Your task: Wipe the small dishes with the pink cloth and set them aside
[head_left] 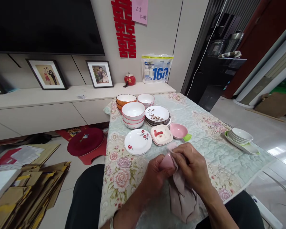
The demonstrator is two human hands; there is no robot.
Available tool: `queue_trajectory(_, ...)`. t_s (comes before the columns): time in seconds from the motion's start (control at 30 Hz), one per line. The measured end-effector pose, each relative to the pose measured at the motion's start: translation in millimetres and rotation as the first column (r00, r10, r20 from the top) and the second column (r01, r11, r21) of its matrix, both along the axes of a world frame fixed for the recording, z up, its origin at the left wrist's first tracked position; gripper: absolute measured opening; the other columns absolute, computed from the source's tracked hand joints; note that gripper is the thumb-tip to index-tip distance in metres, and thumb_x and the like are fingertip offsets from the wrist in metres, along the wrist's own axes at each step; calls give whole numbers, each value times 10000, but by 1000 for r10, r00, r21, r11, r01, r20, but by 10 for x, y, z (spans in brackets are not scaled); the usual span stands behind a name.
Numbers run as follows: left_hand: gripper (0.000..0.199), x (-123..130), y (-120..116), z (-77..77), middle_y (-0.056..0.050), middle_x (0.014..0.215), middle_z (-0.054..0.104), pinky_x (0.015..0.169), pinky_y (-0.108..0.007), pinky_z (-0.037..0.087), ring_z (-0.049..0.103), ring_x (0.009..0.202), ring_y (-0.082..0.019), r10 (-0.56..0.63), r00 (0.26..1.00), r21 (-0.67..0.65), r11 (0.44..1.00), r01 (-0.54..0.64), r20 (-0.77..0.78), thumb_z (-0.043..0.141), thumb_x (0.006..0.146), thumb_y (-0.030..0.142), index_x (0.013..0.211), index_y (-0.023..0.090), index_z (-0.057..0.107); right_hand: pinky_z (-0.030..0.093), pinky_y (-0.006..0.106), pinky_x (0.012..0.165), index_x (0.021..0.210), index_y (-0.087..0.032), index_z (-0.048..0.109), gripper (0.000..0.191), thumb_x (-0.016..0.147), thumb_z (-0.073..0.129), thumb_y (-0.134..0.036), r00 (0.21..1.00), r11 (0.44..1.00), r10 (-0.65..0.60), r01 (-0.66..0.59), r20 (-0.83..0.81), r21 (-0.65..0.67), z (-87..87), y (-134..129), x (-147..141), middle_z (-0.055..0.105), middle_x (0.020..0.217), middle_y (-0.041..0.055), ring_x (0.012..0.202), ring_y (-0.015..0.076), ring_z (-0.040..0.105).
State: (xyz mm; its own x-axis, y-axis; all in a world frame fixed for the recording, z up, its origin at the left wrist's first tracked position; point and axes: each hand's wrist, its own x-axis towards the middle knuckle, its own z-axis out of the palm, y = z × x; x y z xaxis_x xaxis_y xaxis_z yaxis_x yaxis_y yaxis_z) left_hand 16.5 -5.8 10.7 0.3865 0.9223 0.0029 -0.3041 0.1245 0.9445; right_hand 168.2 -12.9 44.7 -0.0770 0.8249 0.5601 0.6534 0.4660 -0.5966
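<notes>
Fingers of my left hand (157, 170) are wrapped round a small glossy pink bowl (167, 162), held tilted above the near part of the table. My right hand (193, 163) pinches a pale pinkish-grey cloth (183, 200) against the bowl's edge, and the rest of the cloth hangs down below. Part of the bowl is hidden by the cloth and fingers. Just beyond my hands lie another pink bowl (178, 130) with a green leaf-shaped handle, square cream dishes (161, 135) with a red motif, and white plates (137, 142) with red flowers.
Stacked farther back are white bowls (133, 111), orange bowls (126, 98), small bowls (146, 99) and brown-patterned plates (157, 114). Small white dishes (239, 137) sit at the table's right. A flowered tablecloth (124, 171) covers the table. Left are a red stool (85, 141) and flattened cardboard (35, 194).
</notes>
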Motion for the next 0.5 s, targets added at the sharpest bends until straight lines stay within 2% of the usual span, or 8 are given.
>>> queue_trajectory(0.1, 281, 2, -6, 22, 46, 624, 436, 575, -238, 299, 334, 623, -111, -17, 1000, 15, 1000, 17, -3, 762, 686, 318, 652, 167, 528, 467, 301, 734, 901, -227, 668, 125, 940, 551, -219, 998, 998, 61, -61, 16, -7, 8, -1, -11, 619, 854, 33, 836, 181, 600)
queue_trajectory(0.17, 276, -5, -7, 18, 47, 628, 428, 584, -237, 301, 335, 629, -109, -3, 999, 21, 1000, 4, -33, 764, 697, 305, 654, 163, 531, 466, 299, 741, 894, -223, 666, 98, 930, 576, -237, 999, 1000, 4, -5, -51, -23, -54, 52, 32, 629, 852, 25, 827, 177, 602)
queue_trajectory(0.23, 262, -11, -3, -6, 43, 642, 438, 591, -239, 301, 341, 638, -109, 17, 999, 8, 1000, -17, -29, 770, 709, 305, 685, 156, 555, 461, 290, 716, 876, -219, 656, 82, 914, 607, -273, 984, 993, -104, 94, -146, -68, -138, 117, 87, 645, 835, 10, 780, 168, 600)
queue_trajectory(0.33, 258, -10, 10, -70, 36, 664, 474, 597, -240, 309, 361, 645, -110, 41, 996, -51, 998, -37, 77, 781, 713, 311, 757, 146, 587, 447, 279, 656, 862, -218, 642, 115, 908, 615, -319, 951, 975, -190, 153, -245, -162, -213, 159, 113, 641, 766, -13, 690, 155, 581)
queue_trajectory(0.4, 255, -8, 20, -111, 28, 692, 509, 617, -242, 326, 390, 661, -113, 60, 988, -91, 995, -48, 145, 785, 717, 298, 812, 141, 607, 442, 280, 672, 847, -218, 641, 126, 910, 615, -324, 954, 980, -163, 127, -253, -153, -196, 137, 80, 631, 765, -13, 707, 155, 579)
queue_trajectory(0.5, 247, -8, 24, -138, 10, 752, 563, 655, -248, 350, 440, 702, -122, 58, 983, -123, 992, -37, 172, 789, 725, 272, 861, 141, 630, 439, 285, 722, 823, -221, 655, 113, 900, 631, -300, 974, 997, -28, 10, -225, -81, -129, 87, 19, 623, 801, -2, 776, 161, 583)
